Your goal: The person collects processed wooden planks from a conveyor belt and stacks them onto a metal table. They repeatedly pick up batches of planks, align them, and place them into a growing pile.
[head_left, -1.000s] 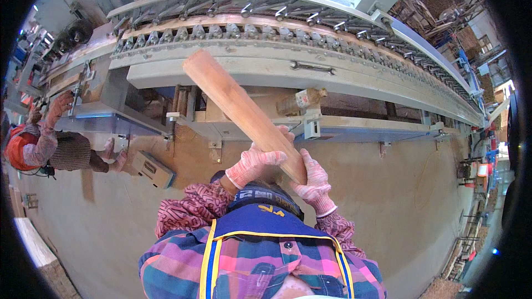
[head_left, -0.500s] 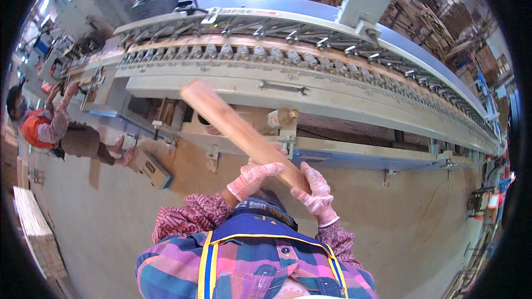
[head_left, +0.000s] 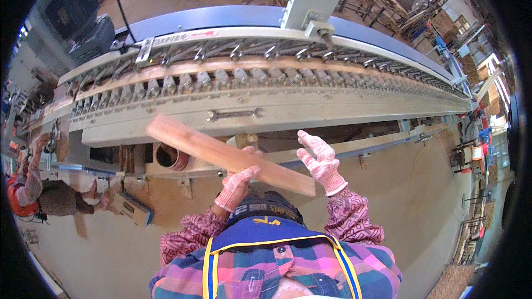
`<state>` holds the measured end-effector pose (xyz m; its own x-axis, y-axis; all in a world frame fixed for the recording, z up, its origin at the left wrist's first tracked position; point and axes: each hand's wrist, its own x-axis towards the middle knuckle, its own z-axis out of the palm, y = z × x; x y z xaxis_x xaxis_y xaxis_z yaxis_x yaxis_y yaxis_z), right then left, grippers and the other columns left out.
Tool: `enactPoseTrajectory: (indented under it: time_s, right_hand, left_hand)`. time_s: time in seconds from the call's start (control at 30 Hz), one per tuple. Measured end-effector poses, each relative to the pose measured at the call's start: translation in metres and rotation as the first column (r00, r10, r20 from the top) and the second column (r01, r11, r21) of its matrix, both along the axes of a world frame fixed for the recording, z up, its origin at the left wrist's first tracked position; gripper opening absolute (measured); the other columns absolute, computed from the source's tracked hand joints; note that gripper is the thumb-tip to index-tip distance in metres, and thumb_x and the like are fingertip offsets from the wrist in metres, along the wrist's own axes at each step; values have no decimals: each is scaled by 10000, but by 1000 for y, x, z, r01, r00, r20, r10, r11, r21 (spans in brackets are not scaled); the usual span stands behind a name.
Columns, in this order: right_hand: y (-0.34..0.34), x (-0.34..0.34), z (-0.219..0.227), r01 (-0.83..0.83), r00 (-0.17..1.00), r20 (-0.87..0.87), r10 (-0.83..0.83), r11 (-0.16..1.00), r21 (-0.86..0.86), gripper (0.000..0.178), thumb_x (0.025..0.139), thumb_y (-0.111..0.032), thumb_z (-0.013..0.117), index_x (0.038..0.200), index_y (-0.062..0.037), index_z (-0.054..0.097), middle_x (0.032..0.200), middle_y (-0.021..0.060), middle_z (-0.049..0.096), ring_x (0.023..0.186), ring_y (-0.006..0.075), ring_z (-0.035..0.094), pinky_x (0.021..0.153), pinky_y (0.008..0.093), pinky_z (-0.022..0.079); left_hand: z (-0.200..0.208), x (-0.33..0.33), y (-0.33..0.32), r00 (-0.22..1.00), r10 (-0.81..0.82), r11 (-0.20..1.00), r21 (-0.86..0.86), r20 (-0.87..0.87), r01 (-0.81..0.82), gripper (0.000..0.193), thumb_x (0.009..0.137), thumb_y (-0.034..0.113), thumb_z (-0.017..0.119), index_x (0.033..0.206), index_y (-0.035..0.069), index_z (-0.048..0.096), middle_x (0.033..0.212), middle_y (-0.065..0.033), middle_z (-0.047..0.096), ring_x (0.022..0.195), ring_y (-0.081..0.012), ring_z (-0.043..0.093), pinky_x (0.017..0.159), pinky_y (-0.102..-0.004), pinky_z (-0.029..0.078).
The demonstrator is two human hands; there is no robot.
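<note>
A flat wooden board [head_left: 221,152] slants across in front of me, its far end near the machine's pale front beam. My left hand [head_left: 238,184], in a pink and white glove, is closed round the board's lower edge right of its middle. Just past the board's near end, my right hand [head_left: 322,163] is raised with its gloved fingers apart, holding nothing. Beyond the board runs a long machine [head_left: 183,112] with a row of metal clamps along a strip of wood. A wrench [head_left: 234,114] lies on its front beam.
A round reddish container [head_left: 170,156] and a partly hidden bottle [head_left: 243,140] stand on the machine's lower ledge. A grey box sits atop the machine [head_left: 312,1]. On the floor at left lies a box [head_left: 133,208]. Another person [head_left: 25,188] works at the far left.
My right hand has let go of the board and opened beside its near end. The board has turned flatter and swung left, still in my left hand. The view has shifted rightward.
</note>
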<state>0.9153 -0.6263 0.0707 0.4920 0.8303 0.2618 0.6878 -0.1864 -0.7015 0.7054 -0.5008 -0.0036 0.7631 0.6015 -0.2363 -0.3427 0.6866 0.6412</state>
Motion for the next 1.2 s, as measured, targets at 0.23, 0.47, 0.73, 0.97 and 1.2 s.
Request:
enactPoseTrajectory:
  time_s: [0.23,0.47,0.73,0.97,1.2]
  right_hand:
    - [56,100,27,-41,982,-167,94,955,295,346,920,-59,664,1262,-20,625,1183,115,674,1067,181,642,941,305,507]
    - [136,114,18,-430,858,-307,412,903,9,359,942,-39,626,1298,0,594,1166,90,660,1073,146,620,957,284,488]
    - [211,73,-19,-622,754,72,652,746,-238,330,899,-248,641,1192,-96,666,1140,165,675,1047,316,658,912,378,518]
    - [209,13,-43,-472,523,446,726,683,-558,493,829,-386,676,1265,-184,565,1128,111,644,1083,347,600,888,466,496]
    - [192,-3,-63,-371,599,486,636,758,-536,627,755,-188,773,1336,-158,540,1136,156,590,1035,373,574,869,456,489]
  left_hand:
    - [-1,14,11,994,89,991,109,-64,-82,699,785,123,692,1406,-5,398,1309,-124,546,1251,-284,517,1071,-429,411]
    - [2,61,-30,922,381,922,-52,-62,-385,765,772,132,784,1425,17,402,1320,-129,561,1266,-257,508,1076,-375,410]
    - [-2,40,-66,818,564,812,-104,-114,-574,779,754,161,716,1437,6,376,1330,-153,545,1240,-286,520,1079,-417,397]
    - [-17,-15,-47,752,652,740,-131,-100,-660,767,730,190,734,1396,-8,407,1279,-144,572,1197,-275,545,1062,-411,415]
    - [-36,-37,-24,757,653,734,-278,37,-619,849,749,183,781,1449,-12,341,1378,-168,515,1308,-297,478,1114,-415,364]
